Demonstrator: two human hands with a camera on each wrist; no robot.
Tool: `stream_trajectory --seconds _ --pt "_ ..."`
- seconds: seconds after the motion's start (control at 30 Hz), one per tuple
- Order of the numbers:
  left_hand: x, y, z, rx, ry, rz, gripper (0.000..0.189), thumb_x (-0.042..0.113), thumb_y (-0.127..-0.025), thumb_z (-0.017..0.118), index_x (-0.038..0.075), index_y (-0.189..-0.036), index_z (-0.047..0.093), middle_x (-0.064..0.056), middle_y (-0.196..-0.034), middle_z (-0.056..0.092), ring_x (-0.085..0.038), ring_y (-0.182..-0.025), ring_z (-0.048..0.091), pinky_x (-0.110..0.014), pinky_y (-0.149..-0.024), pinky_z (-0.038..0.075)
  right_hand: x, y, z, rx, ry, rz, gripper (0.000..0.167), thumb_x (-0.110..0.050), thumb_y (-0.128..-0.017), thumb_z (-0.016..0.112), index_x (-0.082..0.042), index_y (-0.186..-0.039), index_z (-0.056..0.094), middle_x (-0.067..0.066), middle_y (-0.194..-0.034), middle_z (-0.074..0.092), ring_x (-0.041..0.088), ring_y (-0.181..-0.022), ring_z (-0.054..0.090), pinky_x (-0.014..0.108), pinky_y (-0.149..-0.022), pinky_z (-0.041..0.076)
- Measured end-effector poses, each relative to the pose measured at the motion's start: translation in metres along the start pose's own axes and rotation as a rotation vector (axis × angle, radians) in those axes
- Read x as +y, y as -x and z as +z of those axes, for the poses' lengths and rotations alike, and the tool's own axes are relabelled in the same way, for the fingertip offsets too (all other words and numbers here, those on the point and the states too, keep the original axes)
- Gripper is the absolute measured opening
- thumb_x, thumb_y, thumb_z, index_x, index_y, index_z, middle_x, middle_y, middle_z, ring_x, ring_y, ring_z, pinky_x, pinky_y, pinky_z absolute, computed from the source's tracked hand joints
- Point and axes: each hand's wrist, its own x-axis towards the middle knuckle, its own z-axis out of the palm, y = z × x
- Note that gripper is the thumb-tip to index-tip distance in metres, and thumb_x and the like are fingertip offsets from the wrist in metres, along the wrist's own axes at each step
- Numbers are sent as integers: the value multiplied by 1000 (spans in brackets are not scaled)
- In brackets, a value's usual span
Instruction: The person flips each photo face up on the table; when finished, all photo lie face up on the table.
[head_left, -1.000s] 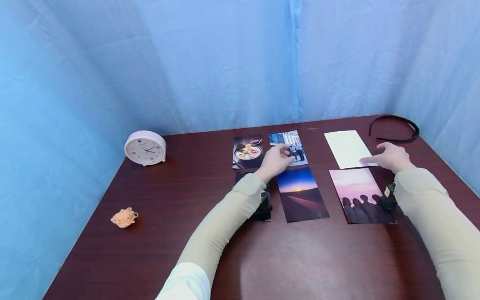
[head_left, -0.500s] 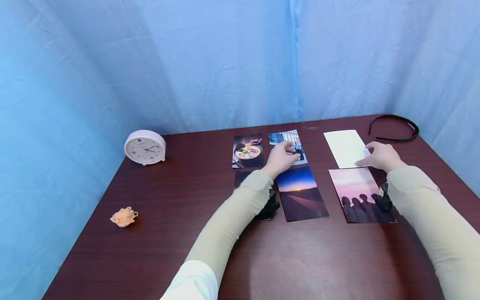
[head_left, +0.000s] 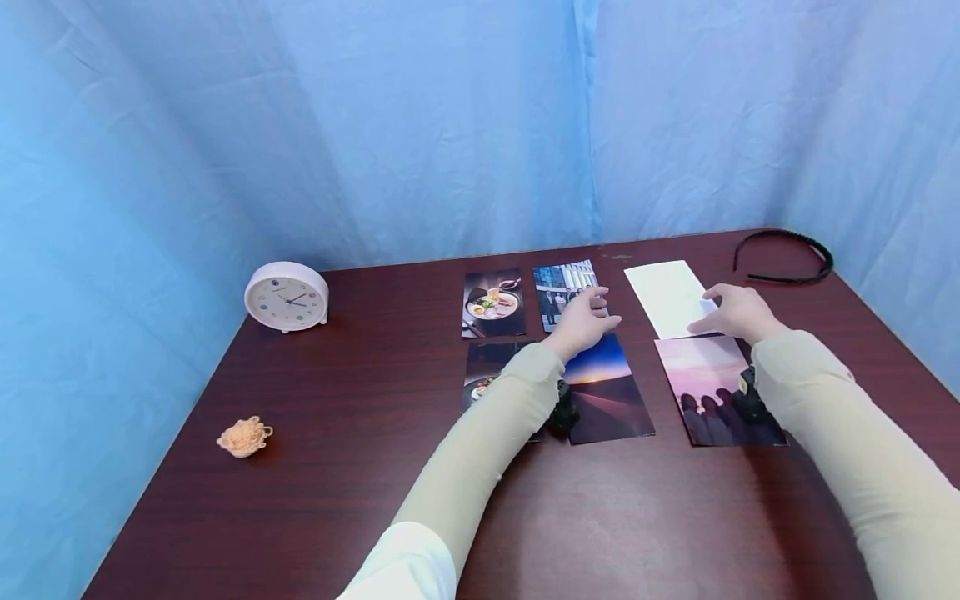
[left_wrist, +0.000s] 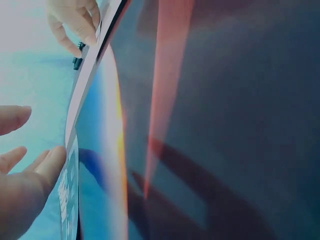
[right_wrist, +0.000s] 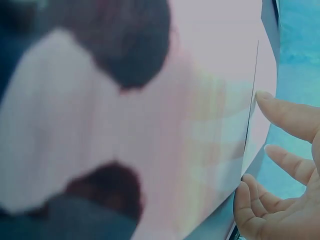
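My right hand (head_left: 738,312) touches the right side of a blank white card (head_left: 660,296) lying at the back right, thumb and fingers spread apart. In the right wrist view the thumb rests on the white card (right_wrist: 262,120) and the other fingers are at its edge. My left hand (head_left: 583,321) is over the lower right corner of a photo of people before a building (head_left: 553,296), fingers loosely bent and holding nothing. A sunset road photo (head_left: 611,400) lies partly under the left wrist. Below the white card is a photo of silhouettes against a pink sky (head_left: 697,367).
A ramen photo (head_left: 493,304) and a dark food photo (head_left: 480,362), partly hidden by the left sleeve, lie to the left. A white clock (head_left: 287,297) and a small peach basket-shaped object (head_left: 245,437) stand farther left. A black headband (head_left: 821,250) lies at the back right.
The white card has slid left under my right hand, toward the photo of people. My left hand has moved right across that photo, uncovering more of it and part of the dark food photo.
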Motion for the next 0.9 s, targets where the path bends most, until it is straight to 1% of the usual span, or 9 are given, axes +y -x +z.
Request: stream_trajectory --seconds 0.2,0.3,0.4,0.47,0.6,0.77,0.9 --pt "2 -4 11 11 12 -4 49 10 -93 60 9 -139 45 -13 -133 54 -22 -120 56 -30 -95 49 -5 -1 2 -9 2 3 67 -24 -80 70 14 -126 42 40 -129 37 55 -119 34 62 -98 33" --pt "1 -6 15 18 49 -8 47 7 -93 59 6 -138 45 -15 -133 54 -23 -119 56 -30 -95 49 -8 0 4 -11 1 -3 66 -24 -80 70 14 -126 42 40 -130 37 55 -119 34 62 -98 33" --pt "0 -7 17 17 95 -28 48 7 -92 60 4 -138 45 -16 -133 54 -25 -120 55 -32 -97 48 -10 0 5 -9 -10 -10 66 -24 -80 71 14 -126 43 40 -130 38 54 -119 35 62 -98 34" --pt "-1 -8 19 13 128 -47 49 7 -92 61 5 -138 45 -16 -134 53 -25 -121 55 -33 -98 47 -12 0 6 -8 -21 -10 65 -23 -80 71 14 -126 43 40 -130 38 54 -119 35 62 -98 34" --pt "-1 -8 21 3 177 -62 50 8 -92 61 5 -138 44 -17 -136 51 -27 -122 54 -36 -99 46 -17 1 8 0 -34 -5 65 -23 -79 70 13 -126 43 39 -131 38 53 -119 36 62 -98 34" --pt "1 -9 22 -1 185 -72 51 7 -91 61 4 -139 43 -18 -137 50 -29 -122 53 -38 -99 46 -20 1 10 20 -34 -18 64 -23 -79 71 14 -125 45 38 -127 43 51 -116 41 60 -97 35" --pt "3 -9 21 -21 175 -84 53 9 -91 62 5 -140 42 -17 -138 49 -28 -125 50 -37 -99 46 -22 1 11 32 -41 -26 64 -23 -80 71 14 -124 45 37 -122 48 49 -111 45 59 -94 38"
